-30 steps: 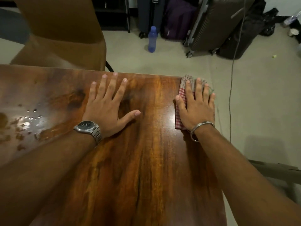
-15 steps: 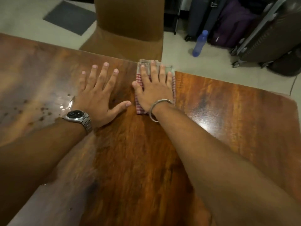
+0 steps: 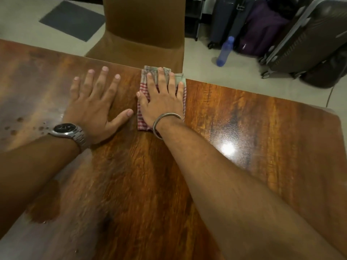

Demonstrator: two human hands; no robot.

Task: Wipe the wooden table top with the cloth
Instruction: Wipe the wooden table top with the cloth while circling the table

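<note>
Nearest, two bare forearms reach out over the wooden table (image 3: 253,132), whose glossy top shows a bright glare spot on the right and a wet patch (image 3: 44,207) near the left edge. Farther out on the left, small droplets (image 3: 16,126) dot the surface beside a wristwatch (image 3: 65,129). The left hand (image 3: 95,107) lies flat on the bare wood, fingers spread, gripping nothing. Just to its right, the right hand (image 3: 162,102), with a metal bangle (image 3: 165,121) at the wrist, presses palm-down on the cloth (image 3: 143,109), fingers straight rather than curled around it. That folded red-checked cloth sits at the far edge of the table, its far end reaching the rim. Beyond the table stands a brown chair (image 3: 144,30). On the floor to the far right are a blue bottle (image 3: 225,51) and several suitcases (image 3: 304,38); a dark mat (image 3: 73,19) lies far left.
</note>
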